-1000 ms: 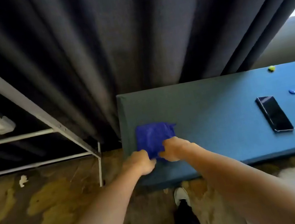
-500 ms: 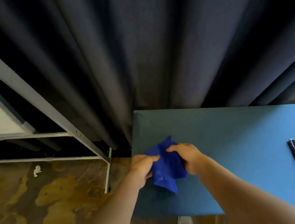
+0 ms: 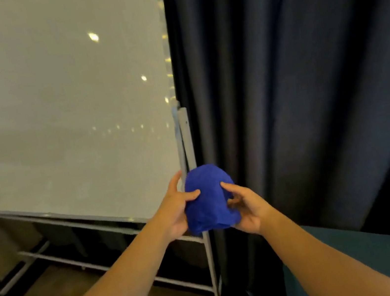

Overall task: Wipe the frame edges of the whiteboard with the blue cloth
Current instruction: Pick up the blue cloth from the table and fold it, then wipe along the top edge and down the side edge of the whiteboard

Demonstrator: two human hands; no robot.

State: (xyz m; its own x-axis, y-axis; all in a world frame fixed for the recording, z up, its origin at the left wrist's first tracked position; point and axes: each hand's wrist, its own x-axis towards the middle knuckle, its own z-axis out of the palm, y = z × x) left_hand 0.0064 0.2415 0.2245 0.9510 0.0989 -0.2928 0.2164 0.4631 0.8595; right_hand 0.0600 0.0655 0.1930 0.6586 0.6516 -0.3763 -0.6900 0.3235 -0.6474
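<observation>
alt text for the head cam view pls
Both hands, left hand and right hand, hold a bunched blue cloth in front of the whiteboard, near its right frame edge. A dark curtain hangs to the right.

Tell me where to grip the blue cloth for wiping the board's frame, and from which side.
Grip the blue cloth at its loose lower folds, coming from below and behind. It is bunched into a rounded pad between the left hand and right hand, so the smooth top stays free to face the whiteboard frame.
</observation>
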